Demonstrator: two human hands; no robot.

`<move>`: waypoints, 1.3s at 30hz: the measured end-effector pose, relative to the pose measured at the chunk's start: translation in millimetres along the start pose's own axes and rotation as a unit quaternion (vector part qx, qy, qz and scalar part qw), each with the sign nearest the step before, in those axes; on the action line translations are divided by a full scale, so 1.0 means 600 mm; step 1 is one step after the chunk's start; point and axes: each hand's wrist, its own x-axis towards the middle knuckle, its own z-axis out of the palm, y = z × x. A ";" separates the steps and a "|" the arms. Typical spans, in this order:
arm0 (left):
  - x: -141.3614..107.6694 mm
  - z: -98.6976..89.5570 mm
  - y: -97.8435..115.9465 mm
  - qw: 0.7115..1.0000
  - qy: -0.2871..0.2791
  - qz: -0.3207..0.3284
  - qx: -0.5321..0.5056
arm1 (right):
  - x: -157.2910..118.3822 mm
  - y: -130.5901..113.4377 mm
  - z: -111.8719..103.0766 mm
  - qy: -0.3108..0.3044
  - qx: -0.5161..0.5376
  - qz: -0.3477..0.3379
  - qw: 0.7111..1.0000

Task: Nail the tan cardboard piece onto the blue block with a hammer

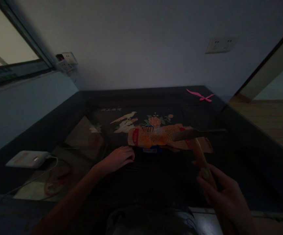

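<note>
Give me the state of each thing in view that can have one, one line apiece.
Hammer-like tool: gripped by its wooden handle, tilted.
Right hand: closed around the handle.
Left hand: fingers curled; whether holding anything, unclear.
Printed packaging: lying down, partly hidden by the tool.
White device: lying flat, cable attached.
Pink strip: lying bent.

A hammer-like tool with a wooden handle is held aslant, its long, dark head crosswise over the right part of a flattened, creased package. The package lies lengthwise on a dark tabletop, tan and orange, dark-speckled, with red bands; contact between them is unclear.
</note>
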 end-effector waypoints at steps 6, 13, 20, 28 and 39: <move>-0.014 0.005 -0.008 0.998 0.060 -0.015 -0.022 | 0.002 -0.001 -0.003 -0.016 0.015 0.011 1.000; -0.034 -0.015 0.013 0.970 0.172 0.004 -0.171 | 0.010 0.008 -0.005 -0.025 0.004 0.003 1.000; -0.024 -0.040 0.056 0.869 0.290 -0.031 -0.400 | 0.006 0.003 0.000 -0.028 0.025 0.024 0.999; 0.048 -0.123 0.087 0.826 0.387 -0.035 -0.407 | 0.006 -0.007 0.004 -0.006 0.014 0.029 0.999; 0.181 -0.107 0.064 0.872 0.396 0.010 -0.288 | 0.001 0.000 0.002 0.002 0.030 0.024 0.999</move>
